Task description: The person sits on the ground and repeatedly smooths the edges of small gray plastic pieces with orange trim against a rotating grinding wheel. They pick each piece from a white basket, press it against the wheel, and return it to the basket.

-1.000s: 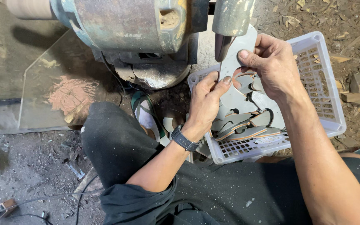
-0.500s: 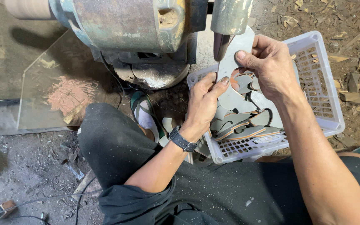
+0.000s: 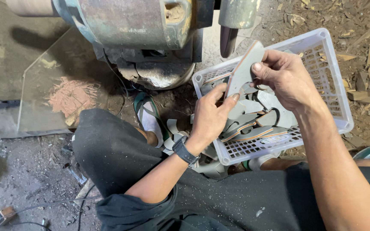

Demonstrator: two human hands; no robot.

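A view from above onto a person seated low on a dirt floor (image 3: pixel 31 179), knees up in dark trousers, working with both bare hands. The left hand (image 3: pixel 208 117) and the right hand (image 3: pixel 285 77) together grip one flat grey cut-out piece (image 3: pixel 243 70) — a thin sheet with an orange layer showing along its edge. The left fingers pinch its lower edge, the right thumb and fingers close on its upper right side. The piece is held tilted just above a white plastic crate (image 3: pixel 335 85) with slotted walls, which sits beside the person's right leg.

Inside the crate lie many similar grey pieces (image 3: pixel 258 124), curved and looped, stacked loosely with orange-striped edges showing. A few more grey offcuts (image 3: pixel 172 128) lie on the floor between the crate and the person's foot in a green-strapped sandal (image 3: pixel 148 115).

A black wristwatch (image 3: pixel 185 150) sits on the left wrist. Just ahead of the hands stands a heavy, worn metal machine (image 3: pixel 133 25), its dark pointed tool (image 3: pixel 228 40) hanging near the top of the held piece — whether they touch cannot be told. To the left, a clear plastic sheet (image 3: pixel 56 94) carries a patch of reddish dust. Wood chips litter the ground at right.
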